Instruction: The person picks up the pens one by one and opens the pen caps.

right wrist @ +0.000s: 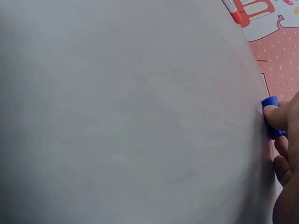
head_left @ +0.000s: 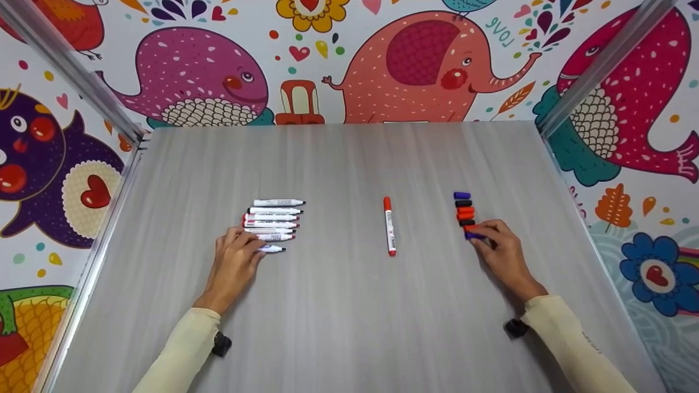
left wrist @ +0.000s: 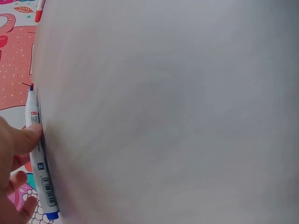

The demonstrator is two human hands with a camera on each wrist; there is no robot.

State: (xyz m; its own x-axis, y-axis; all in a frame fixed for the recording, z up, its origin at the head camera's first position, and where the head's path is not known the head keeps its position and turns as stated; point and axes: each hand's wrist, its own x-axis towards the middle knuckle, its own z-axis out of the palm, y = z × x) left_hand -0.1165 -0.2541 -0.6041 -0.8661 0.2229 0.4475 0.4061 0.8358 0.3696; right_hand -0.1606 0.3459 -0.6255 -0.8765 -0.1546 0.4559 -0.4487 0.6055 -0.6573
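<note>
My left hand [head_left: 235, 265] is at the near end of a row of white uncapped whiteboard markers [head_left: 276, 210]. It pinches the nearest one, a blue marker [left wrist: 41, 172], which lies sideways with its tip to the right; in the left wrist view the thumb [left wrist: 27, 138] is against its barrel. Over on the right, my right hand [head_left: 505, 259] pinches a blue marker cap [right wrist: 269, 102] between thumb and fingers, at the near end of a column of caps. Red-orange caps [head_left: 465, 213], black caps and another blue cap [head_left: 462, 195] make up that column.
A capped red marker [head_left: 389, 226] lies lengthwise on the grey table [head_left: 349, 316] between the two groups. Patterned walls with a cartoon elephant [head_left: 404, 93] and whales border the table at the back and sides, with metal posts [head_left: 606, 71] at the back corners.
</note>
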